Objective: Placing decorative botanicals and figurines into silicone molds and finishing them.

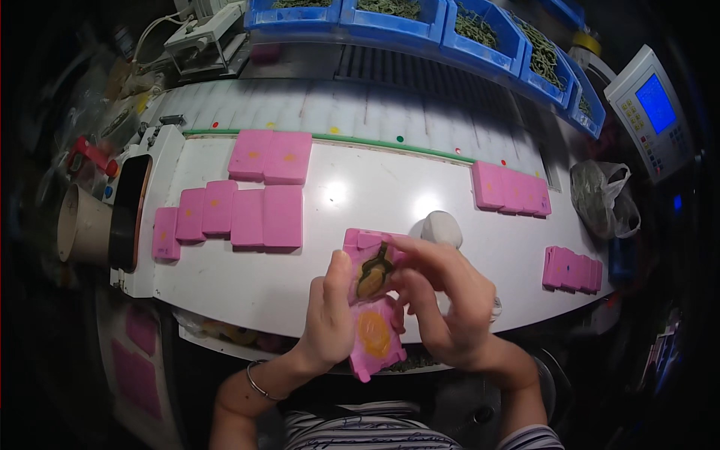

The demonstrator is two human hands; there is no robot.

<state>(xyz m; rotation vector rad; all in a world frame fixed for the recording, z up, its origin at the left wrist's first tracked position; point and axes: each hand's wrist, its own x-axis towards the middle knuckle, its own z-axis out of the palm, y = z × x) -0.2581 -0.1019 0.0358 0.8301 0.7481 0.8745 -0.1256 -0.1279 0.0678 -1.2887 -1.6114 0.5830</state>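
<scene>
White table (337, 217) carries closed pink cases (232, 214) at left. Above the near edge, the left hand (330, 315) and right hand (442, 300) together clasp an opened pink case (373, 300) with orange inside. Blue bins (480, 30) behind contain green pieces (476, 26).

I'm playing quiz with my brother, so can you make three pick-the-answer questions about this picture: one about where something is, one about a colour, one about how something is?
1. Where are the bins?
A. along the table's far edge
B. on the floor
C. on the person's lap

2. What colour are the blocks on the table?
A. green
B. pink
C. black

3. How is the mould?
A. shut
B. open
C. lying on the table

Answers: 1 A, they line the far side. 2 B, all look pink. 3 B, both hands, left and right, hold it with its halves apart.
</scene>
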